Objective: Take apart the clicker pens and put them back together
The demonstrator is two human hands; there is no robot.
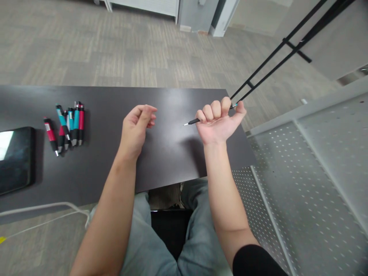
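My right hand (220, 120) is wrapped round a pen (193, 121) above the right part of the dark table (169, 153). The pen's black front part and thin metal tip stick out to the left of the fist, and its other end shows near the thumb. My left hand (138, 126) is held over the middle of the table, its thumb and fingers pressed together; whatever may be between them is too small or hidden to name. Several red and blue pens with black grips (70, 124) lie in a loose group on the left of the table.
A black tablet-like device (17, 161) lies at the table's left edge. A white cable (43, 207) runs along the near left edge. Perforated grey panels (310, 165) and black metal bars (273, 55) stand at the right.
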